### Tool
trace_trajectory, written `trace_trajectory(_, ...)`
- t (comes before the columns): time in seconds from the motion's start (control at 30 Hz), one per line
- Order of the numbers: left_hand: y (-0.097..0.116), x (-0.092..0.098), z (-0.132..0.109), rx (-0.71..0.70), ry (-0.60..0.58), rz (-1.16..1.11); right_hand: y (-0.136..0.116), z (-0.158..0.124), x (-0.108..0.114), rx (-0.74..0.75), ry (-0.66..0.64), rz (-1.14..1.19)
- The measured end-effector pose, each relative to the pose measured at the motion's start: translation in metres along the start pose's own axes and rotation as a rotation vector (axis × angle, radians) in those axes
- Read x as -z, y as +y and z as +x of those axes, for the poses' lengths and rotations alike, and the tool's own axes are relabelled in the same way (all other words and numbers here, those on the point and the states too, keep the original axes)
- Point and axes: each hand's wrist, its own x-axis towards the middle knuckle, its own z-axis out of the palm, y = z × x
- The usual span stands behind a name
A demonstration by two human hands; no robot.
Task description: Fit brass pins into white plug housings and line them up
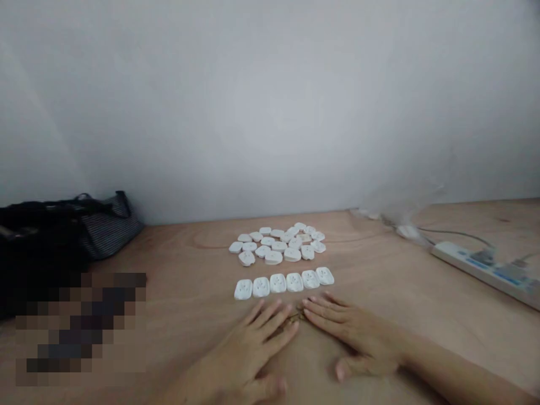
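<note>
White plastic pieces [278, 283], six of them, stand side by side in a slightly slanting row on the wooden desk [189, 304], as the head view shows. Their faces have recesses and small slots; any markings moulded there are too small to read. Behind them sits a looser cluster of similar white pieces [279, 246], lying at mixed angles near the pale wall [270, 112]. On the right lies a white power strip [455, 260] with bluish areas along its top, any lettering on it too blurred to make out, and beside it a crumpled clear plastic bag [407, 216]. A black bag [37, 253] rests at the far left.

Small brass-coloured bits [301, 310] lie on the desk between the two hands, just in front of the row, right by the fingertips. Left hand [248, 349] and right hand [354, 326] are laid palm down, fingers straightened and thumbs apart, so neither grip is closed round anything; whether more bits sit beneath the fingers, I cannot tell.
</note>
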Motion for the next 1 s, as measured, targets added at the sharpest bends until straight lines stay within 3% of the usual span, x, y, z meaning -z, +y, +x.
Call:
trace_trajectory(0.23, -0.007, 0.002, 0.013, -0.028, -0.02, 0.001, 0.011, 0.002, -0.002, -0.065, 0.001, -0.08)
trace_trajectory(0.33, -0.01, -0.005, 0.01, 0.02, 0.087, 0.067, 0.01, 0.001, -0.001, -0.109, 0.044, -0.112)
trace_trajectory(0.47, -0.027, -0.01, -0.002, 0.238, 0.248, 0.186, 0.011, 0.0, -0.002, -0.208, 0.125, -0.176)
trace_trajectory(0.6, -0.048, -0.006, -0.015, 0.457, 0.222, 0.176, 0.016, 0.001, -0.007, -0.398, 0.234, -0.17)
trace_trajectory(0.8, -0.049, -0.006, -0.013, 0.457, 0.124, 0.091, 0.028, 0.002, -0.015, -0.466, 0.225, -0.125)
trace_trajectory(1.0, -0.042, -0.006, -0.008, 0.483, 0.143, 0.105, 0.026, 0.001, -0.015, -0.497, 0.256, -0.149)
